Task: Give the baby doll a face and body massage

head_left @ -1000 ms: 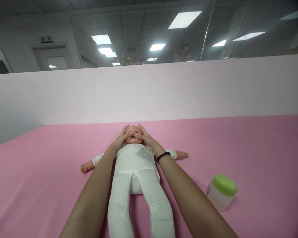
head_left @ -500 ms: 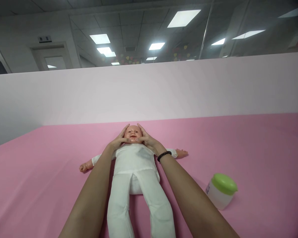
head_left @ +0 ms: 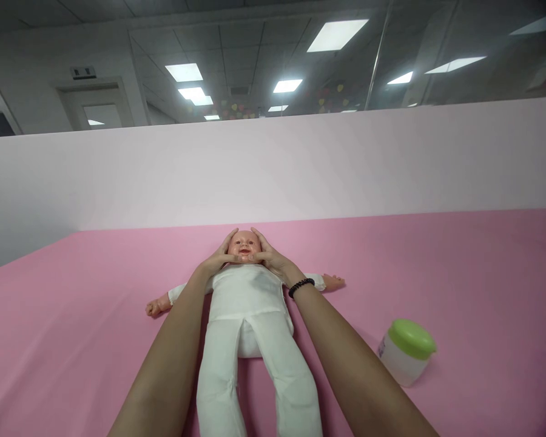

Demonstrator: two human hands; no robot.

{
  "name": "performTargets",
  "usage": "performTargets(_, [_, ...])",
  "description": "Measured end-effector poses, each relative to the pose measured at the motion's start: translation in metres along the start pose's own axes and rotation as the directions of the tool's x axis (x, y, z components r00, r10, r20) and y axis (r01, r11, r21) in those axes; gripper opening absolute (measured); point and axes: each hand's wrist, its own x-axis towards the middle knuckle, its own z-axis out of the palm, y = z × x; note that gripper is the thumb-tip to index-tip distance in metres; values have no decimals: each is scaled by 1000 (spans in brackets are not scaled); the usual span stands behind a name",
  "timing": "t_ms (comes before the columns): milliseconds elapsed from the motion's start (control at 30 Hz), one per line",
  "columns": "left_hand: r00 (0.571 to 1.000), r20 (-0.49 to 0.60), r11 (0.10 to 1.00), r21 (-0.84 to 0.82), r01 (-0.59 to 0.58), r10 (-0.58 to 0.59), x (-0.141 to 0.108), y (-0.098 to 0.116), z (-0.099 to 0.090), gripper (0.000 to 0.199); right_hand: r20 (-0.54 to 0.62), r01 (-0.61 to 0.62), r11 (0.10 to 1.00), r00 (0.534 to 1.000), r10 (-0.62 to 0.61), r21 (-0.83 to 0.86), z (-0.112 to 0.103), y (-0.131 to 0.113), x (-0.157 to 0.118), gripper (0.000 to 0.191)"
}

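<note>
Doll (head_left: 249,292): head (head_left: 244,241) cupped by left hand (head_left: 220,256) and right hand (head_left: 271,257)
Fingers (head_left: 231,237): spread, thumbs (head_left: 230,258) laid below its mouth (head_left: 244,250)
Jar (head_left: 408,352): lidded, set apart

Doll (head_left: 248,306), centre of frame: suit (head_left: 250,288) plain white; head (head_left: 244,241) orange-pink. Bracelet (head_left: 301,286), right of centre: black. Jar (head_left: 404,357), lower right: lid (head_left: 412,338) bright green, body whitish and translucent, small purplish print (head_left: 381,348) at left. Desk (head_left: 482,291), lower half: solid pink. Partition (head_left: 273,170), mid-frame: plain white. Ceiling (head_left: 241,51), top: grey, darker grid lines; light panels (head_left: 338,35) white. Hearts (head_left: 340,88), upper middle: some yellow, others too small to read.
</note>
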Motion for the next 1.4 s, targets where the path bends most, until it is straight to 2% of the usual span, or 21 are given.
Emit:
performTargets(300, [1000,18,1000,29,-7,6,-11,14,9,104,31,0,1000,1000,0,-18,1,0,1,105])
performTargets(633, [997,71,1000,7,-6,5,-10,11,7,105,76,-3,998,997,9,-69,3,-3,-2,115])
performTargets(833, [999,52,997,80,-12,8,-9,11,6,106,104,-1,994,995,13,-113,4,-4,-2,117])
performTargets(1167, [999,33,998,63,-13,11,6,-9,-7,106,95,-7,990,995,20,-138,3,-4,-4,117])
performTargets(1400, [997,79,997,65,-31,26,-5,3,0,106,100,-3,988,995,19,-155,4,-5,-2,119])
